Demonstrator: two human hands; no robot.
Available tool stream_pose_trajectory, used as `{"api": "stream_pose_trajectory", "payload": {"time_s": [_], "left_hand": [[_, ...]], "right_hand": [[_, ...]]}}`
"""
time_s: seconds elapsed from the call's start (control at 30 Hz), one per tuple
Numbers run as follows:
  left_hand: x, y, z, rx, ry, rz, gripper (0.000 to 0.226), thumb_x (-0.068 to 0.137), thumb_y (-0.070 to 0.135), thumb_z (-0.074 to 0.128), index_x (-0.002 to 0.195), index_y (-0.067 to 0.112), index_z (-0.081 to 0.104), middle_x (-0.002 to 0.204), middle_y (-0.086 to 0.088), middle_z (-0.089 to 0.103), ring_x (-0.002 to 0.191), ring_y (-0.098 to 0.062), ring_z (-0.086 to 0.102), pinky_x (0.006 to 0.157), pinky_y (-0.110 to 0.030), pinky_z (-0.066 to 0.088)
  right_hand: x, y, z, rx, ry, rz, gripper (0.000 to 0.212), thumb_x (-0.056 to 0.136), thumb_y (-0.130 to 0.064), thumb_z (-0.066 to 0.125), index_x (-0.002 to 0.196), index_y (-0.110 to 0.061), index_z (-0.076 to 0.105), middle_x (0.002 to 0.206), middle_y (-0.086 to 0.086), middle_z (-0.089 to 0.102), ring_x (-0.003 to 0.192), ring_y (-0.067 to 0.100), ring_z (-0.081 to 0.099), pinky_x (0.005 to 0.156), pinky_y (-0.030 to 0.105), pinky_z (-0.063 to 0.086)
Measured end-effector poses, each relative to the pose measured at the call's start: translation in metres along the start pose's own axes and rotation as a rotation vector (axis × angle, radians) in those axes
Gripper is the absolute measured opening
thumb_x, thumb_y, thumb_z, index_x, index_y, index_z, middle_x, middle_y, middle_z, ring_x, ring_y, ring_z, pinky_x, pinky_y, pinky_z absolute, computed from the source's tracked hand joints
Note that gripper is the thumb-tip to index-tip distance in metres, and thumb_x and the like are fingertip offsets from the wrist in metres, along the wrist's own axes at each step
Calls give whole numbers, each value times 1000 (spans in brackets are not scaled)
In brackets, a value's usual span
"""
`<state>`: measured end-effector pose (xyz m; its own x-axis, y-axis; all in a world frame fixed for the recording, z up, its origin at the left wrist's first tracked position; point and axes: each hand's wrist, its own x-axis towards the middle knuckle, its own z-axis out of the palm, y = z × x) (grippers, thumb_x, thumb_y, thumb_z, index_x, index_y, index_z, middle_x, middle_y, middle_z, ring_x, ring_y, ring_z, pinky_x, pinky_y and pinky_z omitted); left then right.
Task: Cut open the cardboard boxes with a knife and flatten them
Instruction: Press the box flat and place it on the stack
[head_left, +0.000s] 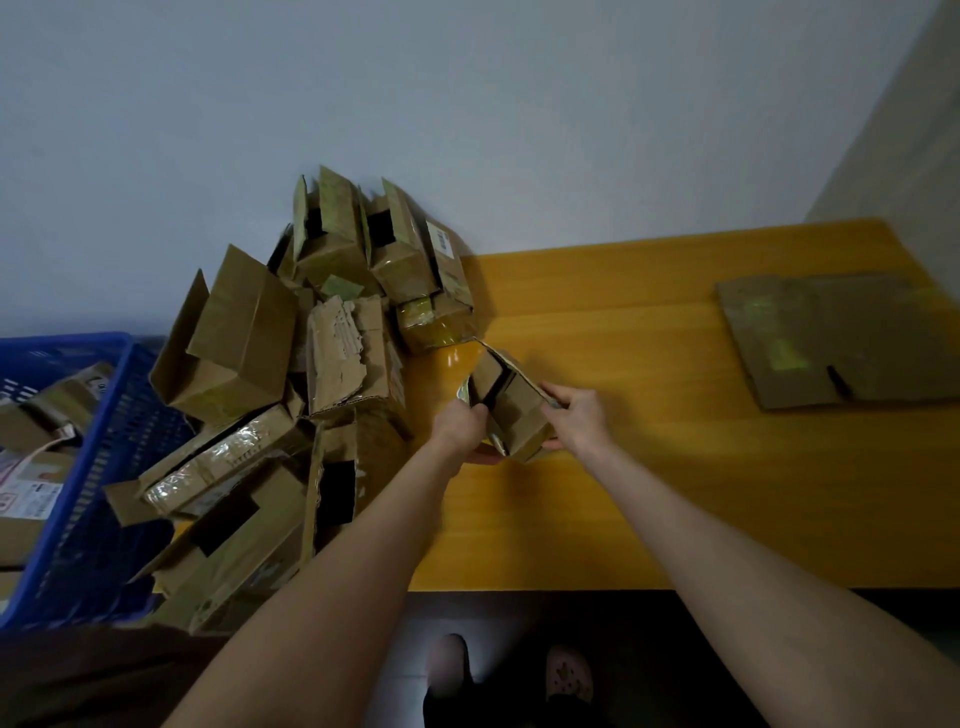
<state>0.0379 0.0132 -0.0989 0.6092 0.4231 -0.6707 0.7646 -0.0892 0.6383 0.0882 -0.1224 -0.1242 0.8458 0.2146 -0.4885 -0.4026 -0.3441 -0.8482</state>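
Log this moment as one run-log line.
left hand, right hand: gripping small box | flattened cardboard: far right | box pile: left

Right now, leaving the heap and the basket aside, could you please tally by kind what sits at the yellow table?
Small box, held by left hand and right hand: 1
Flattened cardboard: 1
Dark tool, probably the knife: 1
Total: 3

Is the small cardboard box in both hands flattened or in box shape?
Box shape, open. The small cardboard box shows standing walls and a dark interior; left hand and right hand grip its sides.
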Motion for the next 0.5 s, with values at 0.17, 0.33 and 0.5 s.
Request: {"api": "stream_pose_trajectory", "payload": {"time_s": [0.17, 0.33, 0.5], "left_hand": [[11, -1, -6, 130, 151, 36, 33, 101, 16, 43, 130, 1, 43, 117, -19, 60, 98, -36, 64, 77, -41, 57], [11, -14, -20, 809, 296, 338, 81, 97, 22, 52, 155, 15, -4, 139, -18, 44, 110, -32, 60, 81, -41, 52], [7, -21, -1, 996, 203, 634, 77, 99, 30, 49, 155, 18, -2, 137, -12, 42, 93, -25, 62, 64, -32, 52]], "right_hand": [[-10, 11, 6, -60, -262, -104, 75, 83, -13, 75, 147, -23, 38, 137, -1, 51, 120, 20, 54, 97, 33, 49], [-1, 10, -8, 95, -385, 122, 78, 83, -35, 72, 148, -36, 29, 147, 4, 42, 127, 24, 46, 108, 48, 37], [8, -6, -2, 283, -233, 154, 79, 81, -34, 75, 147, -33, 32, 127, 7, 61, 114, 29, 58, 86, 43, 50]]}}
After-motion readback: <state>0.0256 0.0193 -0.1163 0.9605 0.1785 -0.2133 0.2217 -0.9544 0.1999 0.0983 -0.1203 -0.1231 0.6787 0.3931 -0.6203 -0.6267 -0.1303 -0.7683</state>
